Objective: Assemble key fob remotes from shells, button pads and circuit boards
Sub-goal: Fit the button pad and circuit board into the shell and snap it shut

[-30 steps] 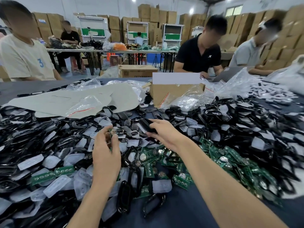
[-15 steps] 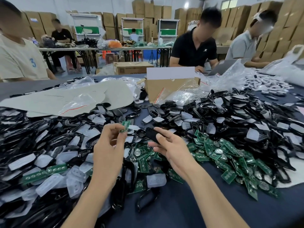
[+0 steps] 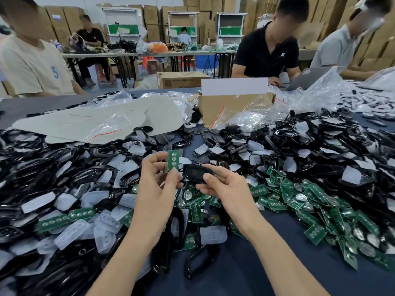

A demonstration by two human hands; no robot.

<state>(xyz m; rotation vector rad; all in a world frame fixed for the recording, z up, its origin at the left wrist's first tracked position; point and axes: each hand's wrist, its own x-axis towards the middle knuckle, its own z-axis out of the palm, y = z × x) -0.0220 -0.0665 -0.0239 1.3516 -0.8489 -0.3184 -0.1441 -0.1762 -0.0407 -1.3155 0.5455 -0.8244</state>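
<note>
- Dark table (image 3: pixel 245 272) heaped with black shells, pads and green boards.
- My left hand (image 3: pixel 156 189) pinches a circuit board (image 3: pixel 173 160) upright.
- My right hand (image 3: pixel 224 189) grips a black shell (image 3: pixel 195 173) beside it.

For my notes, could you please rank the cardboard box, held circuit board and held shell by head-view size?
1. cardboard box, largest though farthest.
2. shell and circuit board: they look alike, so unranked.

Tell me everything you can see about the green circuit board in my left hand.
The circuit board is a narrow green strip with a row of round silvery contacts down its face. It stands nearly upright, its lower end pinched by the left hand, close beside the black shell.
</note>
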